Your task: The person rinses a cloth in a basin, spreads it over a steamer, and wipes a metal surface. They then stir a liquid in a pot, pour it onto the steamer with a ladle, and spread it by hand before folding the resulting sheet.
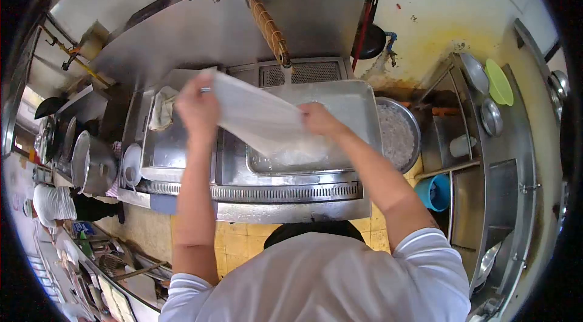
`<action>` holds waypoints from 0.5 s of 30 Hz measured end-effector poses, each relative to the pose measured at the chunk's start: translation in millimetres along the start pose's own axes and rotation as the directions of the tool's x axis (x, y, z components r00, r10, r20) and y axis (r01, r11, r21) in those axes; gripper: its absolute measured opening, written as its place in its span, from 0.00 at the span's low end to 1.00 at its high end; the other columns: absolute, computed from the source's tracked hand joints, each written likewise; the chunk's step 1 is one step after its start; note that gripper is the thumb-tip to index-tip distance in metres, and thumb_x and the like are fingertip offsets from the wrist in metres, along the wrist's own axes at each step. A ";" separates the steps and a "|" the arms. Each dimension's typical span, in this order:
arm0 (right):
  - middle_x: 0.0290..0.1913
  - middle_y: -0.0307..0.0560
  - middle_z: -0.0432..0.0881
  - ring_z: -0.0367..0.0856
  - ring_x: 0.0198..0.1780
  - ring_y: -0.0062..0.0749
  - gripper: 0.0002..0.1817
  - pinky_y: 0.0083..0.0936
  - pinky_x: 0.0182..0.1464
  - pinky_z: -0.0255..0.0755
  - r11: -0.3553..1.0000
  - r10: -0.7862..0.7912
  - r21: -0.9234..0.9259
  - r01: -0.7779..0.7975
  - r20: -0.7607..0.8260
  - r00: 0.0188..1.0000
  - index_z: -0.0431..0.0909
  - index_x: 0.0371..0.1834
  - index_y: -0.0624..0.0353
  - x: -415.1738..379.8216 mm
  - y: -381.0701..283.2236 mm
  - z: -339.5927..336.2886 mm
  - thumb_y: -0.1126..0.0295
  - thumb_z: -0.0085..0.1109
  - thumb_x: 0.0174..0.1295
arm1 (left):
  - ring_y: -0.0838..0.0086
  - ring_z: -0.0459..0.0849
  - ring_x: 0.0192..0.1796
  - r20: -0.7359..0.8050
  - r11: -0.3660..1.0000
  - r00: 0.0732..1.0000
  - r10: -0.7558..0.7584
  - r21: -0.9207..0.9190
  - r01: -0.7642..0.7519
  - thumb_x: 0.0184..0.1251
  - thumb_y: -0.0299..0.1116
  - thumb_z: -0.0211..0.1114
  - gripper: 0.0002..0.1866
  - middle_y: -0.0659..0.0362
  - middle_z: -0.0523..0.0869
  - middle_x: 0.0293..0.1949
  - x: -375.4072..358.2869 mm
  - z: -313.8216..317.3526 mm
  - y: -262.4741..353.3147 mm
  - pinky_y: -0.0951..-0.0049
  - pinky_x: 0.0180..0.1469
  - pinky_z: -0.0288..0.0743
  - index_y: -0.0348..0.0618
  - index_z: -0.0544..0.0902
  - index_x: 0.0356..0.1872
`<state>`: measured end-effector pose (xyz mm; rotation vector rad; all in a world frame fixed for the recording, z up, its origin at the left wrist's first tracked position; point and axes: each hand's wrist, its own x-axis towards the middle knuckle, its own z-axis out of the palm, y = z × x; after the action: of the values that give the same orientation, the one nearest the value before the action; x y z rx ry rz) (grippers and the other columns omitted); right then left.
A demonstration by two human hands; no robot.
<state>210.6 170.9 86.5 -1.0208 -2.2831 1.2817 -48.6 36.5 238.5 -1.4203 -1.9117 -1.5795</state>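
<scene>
**Spreading the white sheet evenly over the tray**

You are holding a thin white sheet (258, 109) between both hands, over the large steel tray (358, 118). Your left hand (199, 103) is closing on its upper corner, and your right hand (319, 119) is gripping the other side, lower down. The sheet is slanting from left to right, and its lower part is hanging close above the tray floor; blur is hiding whether it is touching.

For good control, you want to be gripping near the corners, with light, even tension. The material is looking thin, so a hard tug at one point could be stretching or tearing it. Your left hand is sitting higher and nearer the tray's left side; bringing both hands level would be spreading the load and letting drips fall inside the rim.

The wrapped spout (267, 24) is pointing down at the tray's far side, so you should be moving smoothly and leaving it room. The round basin (419, 140) is standing just beside the tray on the right; wide swings that way would be risking a spill.
</scene>
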 end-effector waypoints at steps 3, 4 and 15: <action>0.39 0.59 0.87 0.85 0.43 0.49 0.10 0.42 0.46 0.77 0.905 -0.030 -0.425 0.000 -0.065 0.997 0.85 0.40 0.62 4.4 60.4 -32.4 0.71 0.57 0.60 | 0.67 0.90 0.43 0.065 0.979 0.977 -0.205 0.011 0.205 0.57 0.15 0.59 0.15 0.50 0.92 0.40 -13.5 -4.1 -21.5 0.69 0.48 0.82 0.38 0.90 0.42; 0.44 0.62 0.87 0.86 0.46 0.57 0.11 0.45 0.48 0.78 0.836 -0.037 -0.548 -0.003 -0.061 0.997 0.86 0.40 0.61 3.8 62.6 -35.3 0.69 0.58 0.60 | 0.65 0.91 0.46 0.079 0.981 0.979 -0.189 -0.015 0.191 0.58 0.16 0.61 0.14 0.49 0.92 0.41 -30.1 8.1 -38.8 0.67 0.50 0.82 0.37 0.89 0.42; 0.43 0.64 0.87 0.85 0.48 0.58 0.14 0.45 0.54 0.78 0.839 -0.232 -0.529 0.130 -0.130 0.964 0.85 0.43 0.65 3.3 96.4 -22.8 0.72 0.54 0.59 | 0.67 0.87 0.34 -0.069 0.960 0.960 -0.272 -0.090 0.266 0.73 0.36 0.66 0.11 0.46 0.89 0.33 10.9 -27.2 -5.3 0.65 0.42 0.79 0.38 0.89 0.40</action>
<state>262.8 219.7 17.7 -0.9963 -2.5525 0.4671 -67.7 18.8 253.1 -1.1423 -2.0858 -1.8230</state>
